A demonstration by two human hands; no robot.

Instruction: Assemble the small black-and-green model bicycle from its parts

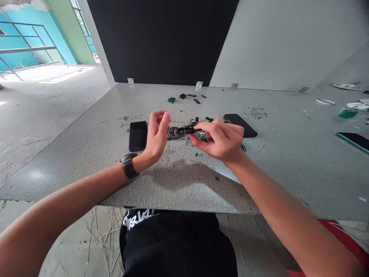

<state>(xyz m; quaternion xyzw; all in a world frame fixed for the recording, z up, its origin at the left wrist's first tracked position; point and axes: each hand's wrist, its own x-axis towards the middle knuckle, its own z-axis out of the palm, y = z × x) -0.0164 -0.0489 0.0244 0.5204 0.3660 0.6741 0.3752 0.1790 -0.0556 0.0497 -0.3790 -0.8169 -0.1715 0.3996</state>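
Note:
A miniature two-wheeler model with spoked wheels (pixel 173 132) and a black and green body lies on the table in front of me. My right hand (pixel 221 138) is over its middle and hides much of it. Thumb and forefinger there pinch a small black part (pixel 189 130); whether it is fixed to the model I cannot tell. Just left of the front-most visible wheel, my left hand (pixel 157 134) is raised with fingers curled and thumb apart, nothing visible in it. A dark watch (pixel 129 166) is on the left wrist.
A phone (pixel 138 135) lies left of my left hand, another black phone (pixel 242 125) behind my right. Several small green and black pieces (pixel 171 100) are near the upright black panel (pixel 164 42). At far right are a third phone (pixel 356 141) and a green piece (pixel 348 114).

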